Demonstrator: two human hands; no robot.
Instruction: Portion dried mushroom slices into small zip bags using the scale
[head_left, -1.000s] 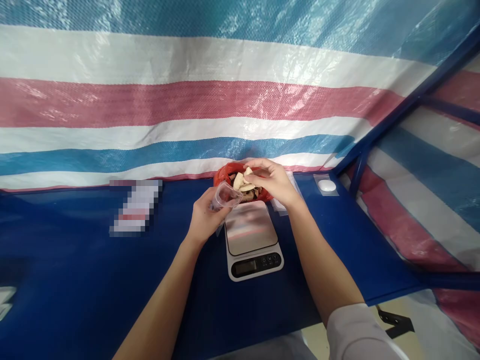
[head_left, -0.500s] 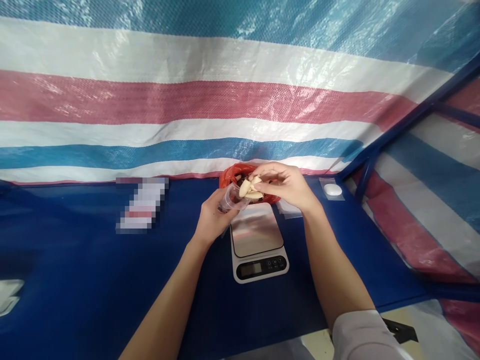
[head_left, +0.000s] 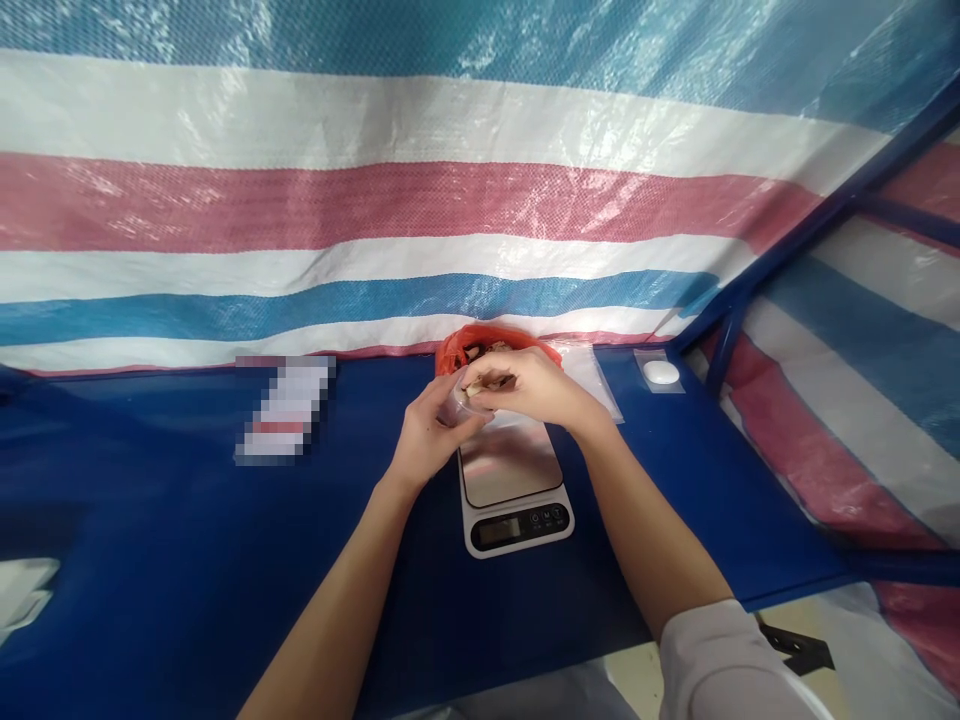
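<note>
My left hand [head_left: 427,437] is closed around a clear plastic cup [head_left: 453,408], tilted with its mouth toward the right. At that mouth my right hand [head_left: 531,384] pinches pale, dried-looking slices [head_left: 473,391], mostly covered by its fingers. How much lies inside the cup is hidden. Both hands are above the back of a white kitchen scale [head_left: 511,465] with a metal plate and a dark display strip. Behind them sits an open red plastic bag [head_left: 452,352] with brownish pieces inside, partly blocked from view by my right hand.
On the blue table [head_left: 225,560], clear plastic bags [head_left: 596,380] lie right of the red bag. A white oval object [head_left: 661,373] rests on a small clear bag farther right. A blurred-out sheet [head_left: 289,405] lies left, a white object [head_left: 26,590] at the left edge. Striped sheeting [head_left: 375,205] hangs behind.
My right hand has moved left and slightly down, bringing the pale slices from beside the cup into its mouth. My left hand keeps the cup in nearly the same place.
</note>
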